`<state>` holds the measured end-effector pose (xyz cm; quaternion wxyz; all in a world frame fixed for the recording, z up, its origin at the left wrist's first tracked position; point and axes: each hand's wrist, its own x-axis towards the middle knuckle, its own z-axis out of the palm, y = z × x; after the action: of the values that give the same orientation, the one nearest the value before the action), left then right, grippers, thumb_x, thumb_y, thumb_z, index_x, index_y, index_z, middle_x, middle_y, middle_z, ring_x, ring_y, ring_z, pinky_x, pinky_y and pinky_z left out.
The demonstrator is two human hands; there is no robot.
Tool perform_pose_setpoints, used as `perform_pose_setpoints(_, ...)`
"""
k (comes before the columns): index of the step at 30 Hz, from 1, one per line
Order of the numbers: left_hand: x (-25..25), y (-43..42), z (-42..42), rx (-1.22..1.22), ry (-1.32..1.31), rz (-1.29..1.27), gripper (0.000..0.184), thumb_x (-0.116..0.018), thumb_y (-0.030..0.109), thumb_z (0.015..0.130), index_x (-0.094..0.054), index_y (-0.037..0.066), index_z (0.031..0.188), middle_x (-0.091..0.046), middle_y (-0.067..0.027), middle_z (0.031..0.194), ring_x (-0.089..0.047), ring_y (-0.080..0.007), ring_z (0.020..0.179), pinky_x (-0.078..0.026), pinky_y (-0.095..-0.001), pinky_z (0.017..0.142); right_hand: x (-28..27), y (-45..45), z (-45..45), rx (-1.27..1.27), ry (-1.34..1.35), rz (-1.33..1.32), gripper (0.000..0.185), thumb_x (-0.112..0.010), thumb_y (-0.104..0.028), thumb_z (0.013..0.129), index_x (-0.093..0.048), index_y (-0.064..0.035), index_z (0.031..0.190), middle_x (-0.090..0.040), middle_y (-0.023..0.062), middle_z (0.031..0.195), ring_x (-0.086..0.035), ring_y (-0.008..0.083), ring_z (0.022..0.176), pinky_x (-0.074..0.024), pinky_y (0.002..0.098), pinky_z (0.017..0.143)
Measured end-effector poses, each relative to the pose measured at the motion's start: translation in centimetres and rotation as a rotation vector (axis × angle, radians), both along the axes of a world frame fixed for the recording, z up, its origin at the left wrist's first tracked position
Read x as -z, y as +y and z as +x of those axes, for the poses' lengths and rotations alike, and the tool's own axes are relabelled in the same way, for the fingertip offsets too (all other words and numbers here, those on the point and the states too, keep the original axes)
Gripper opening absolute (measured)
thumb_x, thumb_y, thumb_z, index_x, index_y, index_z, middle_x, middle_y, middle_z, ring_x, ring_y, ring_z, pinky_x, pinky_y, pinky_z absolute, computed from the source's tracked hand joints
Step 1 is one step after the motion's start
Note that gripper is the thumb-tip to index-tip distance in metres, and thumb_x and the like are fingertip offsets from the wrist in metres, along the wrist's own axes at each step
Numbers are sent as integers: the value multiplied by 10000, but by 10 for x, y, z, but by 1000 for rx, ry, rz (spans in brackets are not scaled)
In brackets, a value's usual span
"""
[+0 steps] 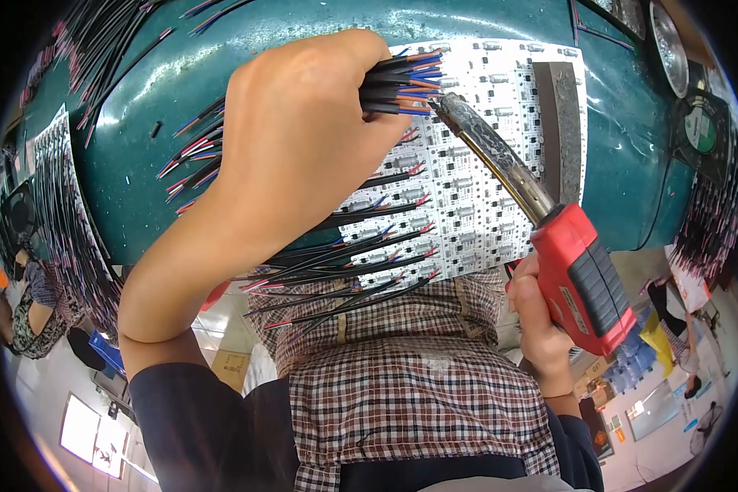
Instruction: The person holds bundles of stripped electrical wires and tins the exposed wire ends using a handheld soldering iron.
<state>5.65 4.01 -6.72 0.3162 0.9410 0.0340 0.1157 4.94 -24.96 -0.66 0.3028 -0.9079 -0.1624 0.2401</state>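
Note:
My left hand [303, 139] is closed around a bundle of black cables [385, 88], whose stripped blue and orange wire ends point right. My right hand [541, 324] grips a red and black soldering gun [578, 271] by its handle. Its long, dirty metal barrel slants up to the left, and the tip meets the lower wire ends or lies just beside them; I cannot tell which. Beneath both lies a white circuit board panel [476, 217] with rows of small components. Several black cables [369, 239] run from its left part, partly hidden by my left hand and forearm.
A dark grey strip [558, 131] lies on the panel's right side. Loose cables [111, 53] lie on the green table [623, 164] at upper left. Wired panels hang at the left [70, 180] and right edges. A fan [699, 127] and metal bowl [668, 49] stand right.

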Motion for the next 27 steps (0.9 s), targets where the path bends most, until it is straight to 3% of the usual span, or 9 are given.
perform_pose_setpoints(9,-2,1,1,22,7,12,224,-825,137,748,-652,10,813,-636,-118,689,-622,-246,577,-476,-310,554,2,1,-2,67,49,101,205,-787,-106,786,-721,-46,970,-701,98,885,-668,273,723,-519,367,648)
perform_pose_setpoints(20,-5,1,3,38,29,24,233,-827,155,750,-652,13,809,-642,-107,688,-619,-235,572,-474,-311,556,-2,-3,-9,169,68,40,245,-806,-152,793,-738,-70,1013,-713,77,972,-667,270,840,-518,371,769)
perform_pose_setpoints(23,-7,1,2,45,48,5,234,-820,155,758,-653,16,844,-641,-96,688,-618,-215,576,-470,-308,553,-2,-2,-8,149,56,40,239,-797,-140,802,-738,-63,1021,-716,80,973,-679,261,847,-532,364,780)
perform_pose_setpoints(27,-8,9,1,72,118,-149,200,-718,88,845,-627,5,1003,-654,-87,759,-638,-168,647,-486,-296,575,-3,-3,-6,180,118,77,228,-776,-116,822,-731,-42,1033,-722,90,963,-700,238,862,-555,349,794)
